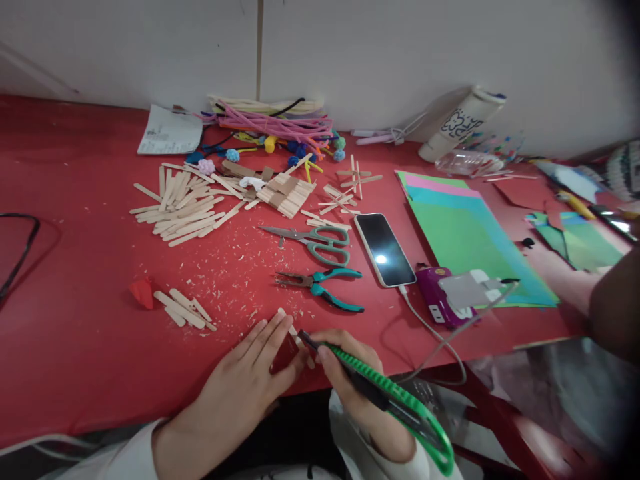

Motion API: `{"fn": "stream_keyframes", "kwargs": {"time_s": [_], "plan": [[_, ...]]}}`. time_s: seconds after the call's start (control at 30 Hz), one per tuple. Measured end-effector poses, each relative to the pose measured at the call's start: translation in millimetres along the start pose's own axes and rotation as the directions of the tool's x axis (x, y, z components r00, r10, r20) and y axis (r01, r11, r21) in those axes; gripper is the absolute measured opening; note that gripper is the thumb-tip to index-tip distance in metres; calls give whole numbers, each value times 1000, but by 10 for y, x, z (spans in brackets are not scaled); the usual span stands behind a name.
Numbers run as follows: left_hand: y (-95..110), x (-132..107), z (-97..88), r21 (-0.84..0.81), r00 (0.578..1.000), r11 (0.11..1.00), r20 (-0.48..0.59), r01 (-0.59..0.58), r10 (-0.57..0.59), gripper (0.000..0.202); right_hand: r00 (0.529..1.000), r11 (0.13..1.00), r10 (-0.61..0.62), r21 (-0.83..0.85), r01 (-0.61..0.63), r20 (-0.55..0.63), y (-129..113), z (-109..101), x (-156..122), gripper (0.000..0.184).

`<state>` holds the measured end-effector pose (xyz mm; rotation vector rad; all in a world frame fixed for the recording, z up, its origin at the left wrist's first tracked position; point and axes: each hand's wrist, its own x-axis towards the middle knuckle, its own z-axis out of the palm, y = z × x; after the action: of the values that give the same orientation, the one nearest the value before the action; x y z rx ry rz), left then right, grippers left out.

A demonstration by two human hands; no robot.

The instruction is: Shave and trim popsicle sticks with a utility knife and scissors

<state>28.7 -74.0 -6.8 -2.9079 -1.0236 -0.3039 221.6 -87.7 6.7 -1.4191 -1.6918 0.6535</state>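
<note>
In the head view, the work sits at the lower middle of the frame. The left hand (245, 377) lies palm down on the red table (75, 373), its fingers straight and together, the thumb set apart, apparently pressing on a small stick (293, 330). Only part of that stick shows, between the left fingertips and the knife; the rest is hidden. The right hand (350, 380) has its fingers closed round the green knife (390, 390), handle slanting toward the lower right, the dark nose pointing up and left at the stick. Whether the edge is biting into the wood is too small to tell.

To cut well here, the stick wants firm pressure on both sides of the cut so that it cannot roll. The left thumb and fingertips lie close to the blade end; drawing them back and steering strokes away from them would be safer. Several light passes should split such thin wood less than one hard push. The shavings (245, 310) above the hands could lift a stick off the flat, so a swept patch would help.

The pliers (325, 287) and scissors (315, 241) lie just above, in the middle of the frame. Short sticks (185, 310) lie at lower left, beside a red scrap (142, 293).
</note>
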Motion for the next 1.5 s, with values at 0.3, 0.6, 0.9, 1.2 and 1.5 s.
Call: {"fn": "stream_keyframes", "kwargs": {"time_s": [0.3,0.6,0.9,1.2,1.5], "plan": [[28,-36,107,109,999,994,-33,-24,28,72,962,973,-222,-34,229,157,-71,-131,181,17],[2,38,64,97,995,995,-97,-13,22,66,982,988,-157,18,156,106,19,-79,147,13],[-13,61,0,89,993,996,-117,9,2,66,977,983,-174,-27,179,123,63,-53,132,15],[22,34,51,71,995,997,-98,6,1,64,940,958,-268,-44,283,209,-13,-67,192,17],[16,16,97,17,997,1000,-81,9,-7,62,896,914,-351,-107,391,271,-42,-13,166,22]]}}
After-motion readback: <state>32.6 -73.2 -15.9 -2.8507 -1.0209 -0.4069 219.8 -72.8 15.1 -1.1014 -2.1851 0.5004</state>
